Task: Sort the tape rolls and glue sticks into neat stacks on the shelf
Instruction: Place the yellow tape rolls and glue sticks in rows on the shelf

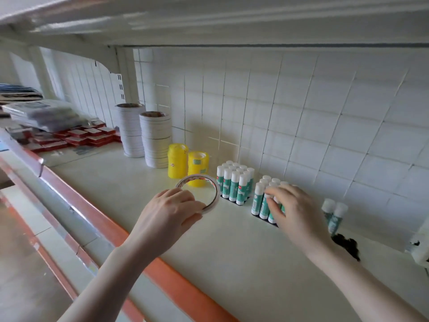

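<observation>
My left hand (170,211) holds a thin white tape roll (210,185) tilted above the shelf (232,247), fingers curled round its near rim. My right hand (293,209) sits on a block of teal glue sticks with white caps (260,201), its fingertips curled over the front sticks. A second block of glue sticks (235,182) stands to the left of it. Two loose glue sticks (334,212) stand to the right, partly behind my wrist. Two tall stacks of white tape rolls (155,140) and two yellow tape stacks (177,160) stand at the back.
Red flat boxes (79,137) and plastic-wrapped packs (44,112) fill the shelf's left end. An orange strip (111,228) runs along the front edge. A tiled wall (301,117) closes the back, and an upper shelf (209,17) hangs overhead. A dark chipped patch (348,246) marks the surface at right.
</observation>
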